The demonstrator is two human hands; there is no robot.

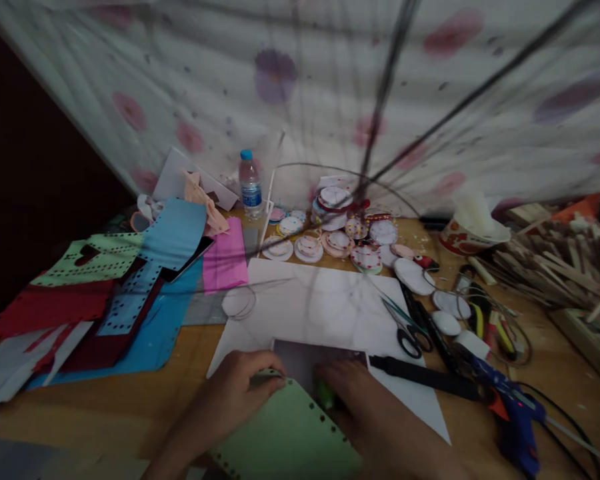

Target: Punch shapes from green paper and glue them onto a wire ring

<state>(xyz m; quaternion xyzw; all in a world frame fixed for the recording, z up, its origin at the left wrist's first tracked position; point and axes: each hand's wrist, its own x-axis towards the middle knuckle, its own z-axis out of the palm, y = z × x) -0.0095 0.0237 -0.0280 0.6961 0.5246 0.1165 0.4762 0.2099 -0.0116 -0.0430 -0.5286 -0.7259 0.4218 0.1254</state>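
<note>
A pale green sheet (pixel 285 433) with small holes along its edges lies tilted in front of me. My left hand (pixel 247 373) is closed on the sheet's upper left corner, thumb on top. At the sheet's right edge, my right hand (pixel 347 393) curls around a small bright green object (pixel 324 393); motion blur and the fingers hide most of it, so its kind does not show. Just beyond both hands, a dark grey flat piece (pixel 300 355) rests on large white paper (pixel 325 303).
Punched felt-like sheets (pixel 95 260) pile up at left. Small round decorated pieces (pixel 309 247) and a water bottle (pixel 251 187) stand at the back. Scissors (pixel 407 333), a blue glue gun (pixel 515 407) with its cord and a heap of wooden sticks (pixel 560 260) occupy the right.
</note>
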